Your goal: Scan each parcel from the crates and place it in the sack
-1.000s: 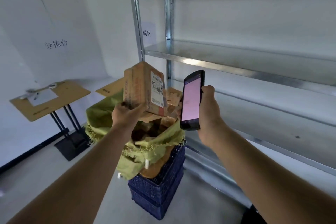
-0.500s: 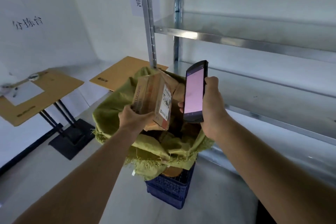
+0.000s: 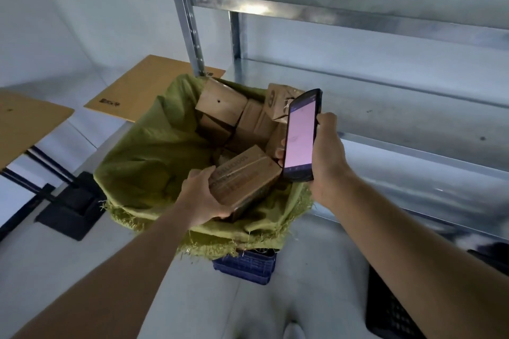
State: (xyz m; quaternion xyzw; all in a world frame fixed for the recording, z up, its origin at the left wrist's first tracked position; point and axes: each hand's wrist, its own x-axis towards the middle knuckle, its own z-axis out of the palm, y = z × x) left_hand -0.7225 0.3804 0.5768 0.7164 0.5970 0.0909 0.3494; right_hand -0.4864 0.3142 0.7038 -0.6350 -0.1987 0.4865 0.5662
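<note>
Left of the scene, a frayed, woven green sack [image 3: 154, 151] gapes, packed with cardboard boxes [image 3: 220, 103]. The left hand [image 3: 202, 199] grips a rectangular cardboard parcel [image 3: 246, 177] inside its near edge. Right of it, the right hand [image 3: 329, 158] clasps a slim black scanner [image 3: 300, 136], before smooth metal shelving [image 3: 385, 18].

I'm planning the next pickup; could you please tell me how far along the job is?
Several boxes lie in the green sack. The left hand grips another parcel at the sack's mouth; the right hand holds the scanner. Left: releasing that parcel; waiting parcels are out of view.
</note>
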